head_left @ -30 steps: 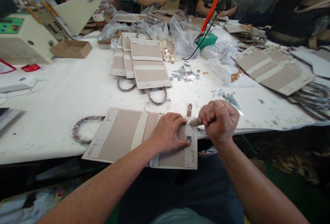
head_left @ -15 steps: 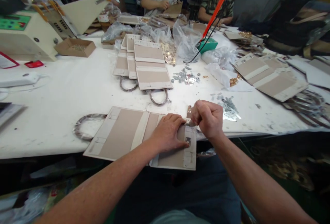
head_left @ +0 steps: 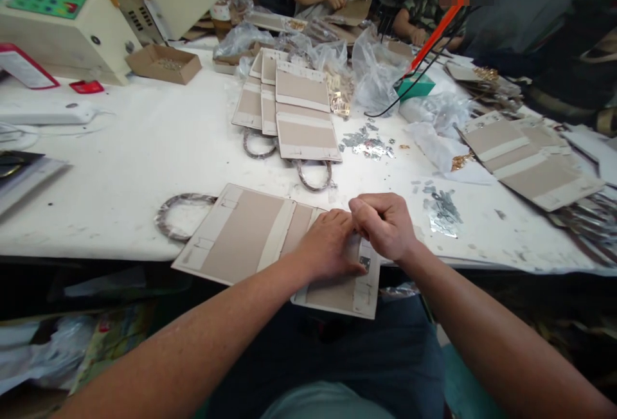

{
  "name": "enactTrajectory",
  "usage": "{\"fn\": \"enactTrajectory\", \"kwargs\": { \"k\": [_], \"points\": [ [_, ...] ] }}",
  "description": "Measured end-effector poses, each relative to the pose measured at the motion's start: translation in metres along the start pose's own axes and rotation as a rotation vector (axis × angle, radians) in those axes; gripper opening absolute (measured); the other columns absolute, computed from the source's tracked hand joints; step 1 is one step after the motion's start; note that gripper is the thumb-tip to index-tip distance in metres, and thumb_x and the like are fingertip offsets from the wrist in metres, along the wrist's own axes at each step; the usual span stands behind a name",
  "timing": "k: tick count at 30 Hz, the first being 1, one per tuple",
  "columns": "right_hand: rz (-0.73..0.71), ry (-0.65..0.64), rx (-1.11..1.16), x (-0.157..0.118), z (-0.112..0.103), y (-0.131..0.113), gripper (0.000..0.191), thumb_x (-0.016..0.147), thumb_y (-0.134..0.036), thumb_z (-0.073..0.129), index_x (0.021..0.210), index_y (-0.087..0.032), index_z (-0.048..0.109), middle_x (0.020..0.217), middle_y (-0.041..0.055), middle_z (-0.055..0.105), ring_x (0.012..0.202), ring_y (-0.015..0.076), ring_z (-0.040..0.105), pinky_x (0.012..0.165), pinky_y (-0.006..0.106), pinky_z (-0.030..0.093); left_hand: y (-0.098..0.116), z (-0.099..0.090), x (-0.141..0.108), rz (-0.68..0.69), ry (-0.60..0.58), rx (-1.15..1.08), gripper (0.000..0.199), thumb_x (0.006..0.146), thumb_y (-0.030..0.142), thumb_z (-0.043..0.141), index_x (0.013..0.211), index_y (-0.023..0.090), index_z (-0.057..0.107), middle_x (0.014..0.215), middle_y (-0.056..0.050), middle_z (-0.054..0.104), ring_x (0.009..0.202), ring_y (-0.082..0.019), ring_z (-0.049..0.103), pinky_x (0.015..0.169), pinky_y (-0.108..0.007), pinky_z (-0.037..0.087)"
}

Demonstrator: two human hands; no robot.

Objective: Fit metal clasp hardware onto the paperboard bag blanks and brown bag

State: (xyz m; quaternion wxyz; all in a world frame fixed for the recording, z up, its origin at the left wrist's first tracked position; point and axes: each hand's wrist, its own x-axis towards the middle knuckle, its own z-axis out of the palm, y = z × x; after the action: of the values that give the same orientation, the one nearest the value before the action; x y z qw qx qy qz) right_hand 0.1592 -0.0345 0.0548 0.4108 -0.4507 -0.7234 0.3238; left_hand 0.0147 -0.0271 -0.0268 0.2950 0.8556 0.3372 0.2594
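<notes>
A beige panel (head_left: 241, 232) with white strips lies at the table's front edge, its right part jutting over the edge. A wrapped ring handle (head_left: 166, 216) sticks out at its left end. My left hand (head_left: 332, 245) lies on the panel's right part, fingers apart, the thumb beside a small metal plate (head_left: 365, 263). My right hand (head_left: 383, 223) is closed at the panel's upper right corner, touching or nearly touching my left fingertips. Whatever it grips is hidden by its fingers.
Stacked beige panels (head_left: 308, 136) with ring handles lie beyond. Loose metal plates (head_left: 441, 210) are scattered to the right, near another panel pile (head_left: 530, 155). A cream machine (head_left: 72, 33) and a cardboard tray (head_left: 164, 64) stand at the back left. Two people sit across the table.
The camera view has shifted, so the table items appear farther right. My right hand has come closer to my left fingertips. The brownish piece seen beside it earlier no longer shows.
</notes>
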Motion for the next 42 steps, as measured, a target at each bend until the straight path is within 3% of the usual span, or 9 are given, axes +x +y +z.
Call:
{"fn": "enactTrajectory", "kwargs": {
  "k": [3, 10, 14, 18, 27, 29, 32, 37, 42],
  "points": [
    [0.032, 0.0, 0.001, 0.002, -0.007, -0.001, 0.056, 0.101, -0.039, 0.054, 0.049, -0.02, 0.046, 0.048, -0.003, 0.045, 0.046, 0.0101, 0.04, 0.047, 0.027, 0.029, 0.001, -0.002, -0.001, -0.007, -0.013, 0.018, 0.083, 0.059, 0.046, 0.094, 0.13, 0.026, 0.055, 0.135, -0.009, 0.061, 0.126, -0.035, 0.055, 0.107, -0.053, 0.045],
    [-0.196, 0.355, 0.381, -0.008, -0.01, -0.006, 0.055, 0.1, -0.038, 0.06, 0.049, -0.023, 0.047, 0.045, -0.0032, 0.043, 0.04, 0.0114, 0.042, 0.041, 0.027, 0.035, 0.0, -0.004, -0.002, 0.024, -0.055, 0.068, 0.075, 0.06, 0.051, 0.093, 0.121, 0.024, 0.059, 0.13, -0.009, 0.061, 0.127, -0.032, 0.052, 0.111, -0.05, 0.041],
    [-0.119, 0.362, 0.359, -0.016, -0.006, 0.005, 0.054, 0.1, -0.034, 0.06, 0.05, -0.022, 0.046, 0.046, -0.0036, 0.044, 0.039, 0.0099, 0.042, 0.041, 0.026, 0.036, 0.0, -0.003, -0.001, 0.014, -0.06, 0.077, 0.076, 0.061, 0.054, 0.092, 0.122, 0.023, 0.059, 0.132, -0.009, 0.061, 0.129, -0.032, 0.051, 0.112, -0.049, 0.039],
    [-0.211, 0.408, 0.445, -0.013, -0.012, 0.005, 0.05, 0.098, -0.035, 0.063, 0.052, -0.022, 0.048, 0.047, -0.0049, 0.042, 0.038, 0.0097, 0.04, 0.039, 0.026, 0.036, 0.0, -0.004, 0.0, 0.024, -0.066, 0.08, 0.08, 0.06, 0.054, 0.092, 0.126, 0.024, 0.058, 0.136, -0.009, 0.06, 0.131, -0.032, 0.05, 0.113, -0.049, 0.038],
    [-0.145, 0.462, 0.401, -0.02, -0.014, 0.008, 0.053, 0.1, -0.038, 0.06, 0.051, -0.023, 0.045, 0.046, -0.0037, 0.042, 0.04, 0.0117, 0.04, 0.042, 0.028, 0.034, 0.002, -0.004, 0.002, 0.007, -0.068, 0.07, 0.08, 0.061, 0.055, 0.092, 0.126, 0.024, 0.058, 0.136, -0.009, 0.06, 0.13, -0.031, 0.051, 0.114, -0.05, 0.038],
    [-0.057, 0.418, 0.259, -0.019, -0.019, 0.006, 0.056, 0.101, -0.044, 0.057, 0.05, -0.023, 0.044, 0.046, -0.003, 0.044, 0.042, 0.0118, 0.041, 0.045, 0.028, 0.034, 0.002, -0.004, 0.003, 0.006, -0.069, 0.083, 0.079, 0.06, 0.054, 0.093, 0.124, 0.023, 0.059, 0.136, -0.01, 0.06, 0.13, -0.031, 0.051, 0.114, -0.05, 0.038],
    [0.13, 0.199, -0.049, -0.021, -0.03, 0.0, 0.053, 0.098, -0.045, 0.059, 0.052, -0.021, 0.048, 0.05, -0.003, 0.047, 0.048, 0.0116, 0.044, 0.05, 0.027, 0.032, 0.004, -0.005, 0.003, 0.006, -0.069, 0.098, 0.078, 0.06, 0.051, 0.093, 0.124, 0.022, 0.06, 0.135, -0.009, 0.061, 0.129, -0.031, 0.052, 0.113, -0.049, 0.04],
    [0.324, -0.156, -0.505, -0.056, -0.042, 0.008, 0.011, 0.087, -0.033, 0.072, 0.083, -0.023, 0.075, 0.069, -0.0018, 0.068, 0.062, 0.015, 0.059, 0.059, 0.026, 0.038, 0.005, -0.005, 0.004, 0.021, -0.063, 0.13, 0.08, 0.06, 0.053, 0.093, 0.127, 0.021, 0.062, 0.136, -0.01, 0.062, 0.13, -0.03, 0.052, 0.114, -0.049, 0.039],
    [0.362, -0.146, -0.513, -0.101, -0.028, 0.035, 0.012, 0.091, -0.025, 0.068, 0.094, -0.027, 0.08, 0.097, 0.0016, 0.077, 0.091, 0.0196, 0.07, 0.078, 0.027, 0.047, 0.006, -0.004, 0.005, 0.043, -0.069, 0.161, 0.084, 0.059, 0.056, 0.093, 0.129, 0.019, 0.062, 0.137, -0.012, 0.061, 0.129, -0.031, 0.052, 0.115, -0.049, 0.04]
  ]
}}
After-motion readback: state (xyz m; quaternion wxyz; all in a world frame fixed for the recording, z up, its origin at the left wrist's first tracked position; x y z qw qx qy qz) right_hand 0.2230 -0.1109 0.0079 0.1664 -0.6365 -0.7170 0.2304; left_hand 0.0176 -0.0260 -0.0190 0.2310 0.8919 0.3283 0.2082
